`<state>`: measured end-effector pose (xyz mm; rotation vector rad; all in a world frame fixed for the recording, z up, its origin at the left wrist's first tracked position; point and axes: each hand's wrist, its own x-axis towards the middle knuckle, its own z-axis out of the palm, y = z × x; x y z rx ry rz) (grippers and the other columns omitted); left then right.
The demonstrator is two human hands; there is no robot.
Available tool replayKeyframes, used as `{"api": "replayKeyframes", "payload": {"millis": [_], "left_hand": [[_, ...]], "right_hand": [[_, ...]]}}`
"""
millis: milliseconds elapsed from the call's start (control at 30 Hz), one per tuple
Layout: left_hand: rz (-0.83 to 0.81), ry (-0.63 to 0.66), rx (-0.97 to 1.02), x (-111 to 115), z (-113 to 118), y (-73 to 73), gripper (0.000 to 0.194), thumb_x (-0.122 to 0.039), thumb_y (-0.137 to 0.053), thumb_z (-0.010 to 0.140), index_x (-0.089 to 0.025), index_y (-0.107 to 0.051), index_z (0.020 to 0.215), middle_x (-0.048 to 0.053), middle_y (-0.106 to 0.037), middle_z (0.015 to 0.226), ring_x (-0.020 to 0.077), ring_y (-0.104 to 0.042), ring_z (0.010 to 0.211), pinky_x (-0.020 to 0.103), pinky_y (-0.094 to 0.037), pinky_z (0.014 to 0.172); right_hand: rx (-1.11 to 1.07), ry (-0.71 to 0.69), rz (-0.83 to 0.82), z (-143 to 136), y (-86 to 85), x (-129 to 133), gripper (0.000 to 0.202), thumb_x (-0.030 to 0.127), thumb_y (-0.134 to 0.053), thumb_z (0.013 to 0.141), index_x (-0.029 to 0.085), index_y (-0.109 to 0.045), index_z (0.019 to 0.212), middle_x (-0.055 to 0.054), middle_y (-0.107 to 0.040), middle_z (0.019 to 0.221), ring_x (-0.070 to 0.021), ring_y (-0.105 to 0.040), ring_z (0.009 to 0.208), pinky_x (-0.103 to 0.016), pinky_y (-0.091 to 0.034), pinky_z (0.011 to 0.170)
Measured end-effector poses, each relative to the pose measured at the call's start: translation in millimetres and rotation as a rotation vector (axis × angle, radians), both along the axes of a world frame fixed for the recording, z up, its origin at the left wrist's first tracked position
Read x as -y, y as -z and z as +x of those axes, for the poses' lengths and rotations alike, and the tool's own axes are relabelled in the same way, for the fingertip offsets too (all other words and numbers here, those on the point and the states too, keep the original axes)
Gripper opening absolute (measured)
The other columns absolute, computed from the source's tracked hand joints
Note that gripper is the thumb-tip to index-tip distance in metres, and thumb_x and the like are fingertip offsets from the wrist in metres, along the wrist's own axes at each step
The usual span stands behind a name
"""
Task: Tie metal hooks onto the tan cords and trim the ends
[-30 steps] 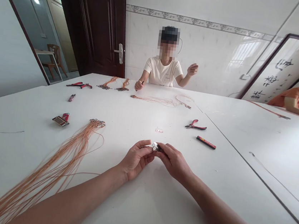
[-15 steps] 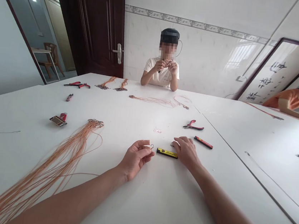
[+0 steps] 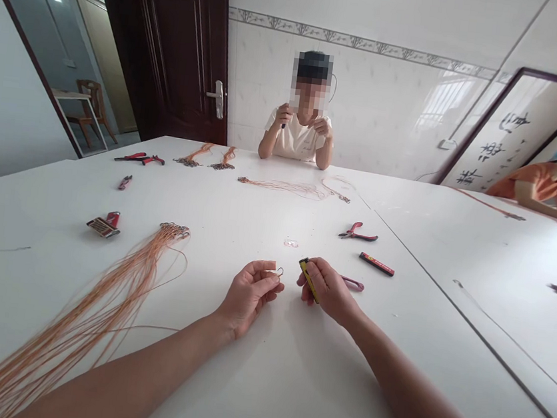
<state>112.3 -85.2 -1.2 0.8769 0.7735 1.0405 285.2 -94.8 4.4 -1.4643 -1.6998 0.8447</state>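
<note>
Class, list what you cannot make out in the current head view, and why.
In the head view:
- Hook: lower end hidden by the left hand.
- Yellow lighter: partly covered by the right hand.
- Pink-handled tool: other end behind that hand.
- Orange cords: cut off at lower left.

A small, thin metal hook (image 3: pixel 281 271) is pinched in the left grip (image 3: pixel 249 293), its curved end showing above the fingertips, the rest hidden. To its right, near but not touching, a slim yellow lighter (image 3: pixel 308 279) slants in the right grip (image 3: pixel 327 285), its black-tipped end uppermost, leaning left.
</note>
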Motion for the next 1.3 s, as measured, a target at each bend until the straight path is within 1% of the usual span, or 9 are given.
{"api": "replayKeyframes", "payload": {"millis": [100, 267, 367, 433, 533, 633, 767, 1100, 1300], "left_hand": [[-0.01, -0.003, 0.017, -0.4, 0.5, 0.0, 0.026, -0.023, -0.065, 0.065, -0.023, -0.056, 0.09, -0.002, -0.053, 0.074, 0.0107, -0.057, 0.072, 0.023, -0.039, 0.065], [-0.019, -0.015, 0.034, 1.2, 1.0, -0.5, 0.025, -0.022, -0.065, 0.065, -0.023, -0.056, 0.088, -0.003, -0.053, 0.074, 0.0101, -0.057, 0.07, 0.023, -0.039, 0.065], [-0.019, -0.022, 0.039, 1.6, 1.3, -0.6, 0.024, -0.022, -0.065, 0.066, -0.022, -0.056, 0.088, -0.003, -0.053, 0.075, 0.0099, -0.057, 0.07, 0.023, -0.038, 0.065], [-0.016, -0.025, 0.038, 1.5, 1.6, -0.8, 0.025, -0.023, -0.065, 0.066, -0.022, -0.055, 0.088, -0.003, -0.053, 0.074, 0.01, -0.056, 0.07, 0.023, -0.038, 0.064], [-0.004, -0.021, 0.025, 1.7, 2.2, -1.5, 0.026, -0.024, -0.066, 0.064, -0.022, -0.056, 0.089, -0.003, -0.052, 0.072, 0.0103, -0.056, 0.069, 0.024, -0.038, 0.064], [0.01, -0.012, 0.008, 2.5, 2.7, -2.5, 0.026, -0.025, -0.066, 0.064, -0.022, -0.056, 0.087, -0.003, -0.053, 0.071, 0.0107, -0.057, 0.069, 0.024, -0.037, 0.064], [0.014, -0.007, -0.014, 3.5, 3.4, -3.5, 0.026, -0.025, -0.067, 0.063, -0.021, -0.056, 0.087, -0.003, -0.055, 0.07, 0.0113, -0.057, 0.068, 0.025, -0.038, 0.065], [0.039, 0.007, -0.032, 3.8, 3.7, -3.5, 0.026, -0.023, -0.066, 0.064, -0.02, -0.054, 0.087, -0.002, -0.054, 0.069, 0.0116, -0.057, 0.068, 0.025, -0.038, 0.064], [0.031, 0.008, -0.038, 3.6, 3.3, -4.0, 0.026, -0.023, -0.066, 0.063, -0.02, -0.055, 0.087, -0.002, -0.055, 0.069, 0.0115, -0.057, 0.068, 0.024, -0.038, 0.065]], "right_hand": [[-0.291, -0.047, -0.175, -7.8, -6.8, 6.7, 0.036, 0.05, -0.028, 0.083, 0.019, -0.045, 0.082, 0.001, -0.049, 0.068, -0.0066, -0.04, 0.045, -0.02, -0.032, 0.04], [-0.386, -0.102, -0.225, -13.6, -13.7, 12.4, 0.034, 0.05, -0.036, 0.081, 0.018, -0.047, 0.085, 0.001, -0.047, 0.068, -0.0067, -0.042, 0.051, -0.02, -0.034, 0.047], [-0.357, -0.12, -0.251, -13.7, -11.9, 12.4, 0.039, 0.054, -0.034, 0.08, 0.018, -0.048, 0.085, 0.003, -0.045, 0.062, -0.0058, -0.034, 0.045, -0.019, -0.026, 0.041], [-0.309, -0.114, -0.233, -14.4, -9.8, 11.8, 0.043, 0.055, -0.03, 0.081, 0.017, -0.048, 0.076, 0.004, -0.04, 0.053, -0.0054, -0.029, 0.041, -0.019, -0.022, 0.039], [-0.246, -0.072, -0.2, -16.8, -8.2, 11.4, 0.049, 0.056, -0.026, 0.081, 0.016, -0.044, 0.061, 0.004, -0.035, 0.047, -0.0057, -0.028, 0.041, -0.02, -0.02, 0.04], [-0.187, -0.041, -0.213, -19.6, -8.9, 11.4, 0.051, 0.057, -0.027, 0.08, 0.016, -0.042, 0.055, 0.004, -0.034, 0.044, -0.0058, -0.026, 0.04, -0.021, -0.02, 0.041], [-0.158, -0.012, -0.222, -21.6, -8.8, 10.3, 0.049, 0.056, -0.029, 0.079, 0.016, -0.041, 0.052, 0.004, -0.034, 0.045, -0.0062, -0.025, 0.04, -0.021, -0.021, 0.041], [-0.133, 0.015, -0.18, -22.6, -3.2, 6.3, 0.038, 0.041, -0.031, 0.079, 0.017, -0.041, 0.051, 0.003, -0.035, 0.044, -0.007, -0.027, 0.041, -0.021, -0.022, 0.041], [-0.099, 0.057, -0.13, -21.1, -3.1, 7.0, 0.041, 0.044, -0.028, 0.081, 0.017, -0.041, 0.053, 0.003, -0.038, 0.048, -0.0081, -0.031, 0.044, -0.022, -0.025, 0.043]]}}
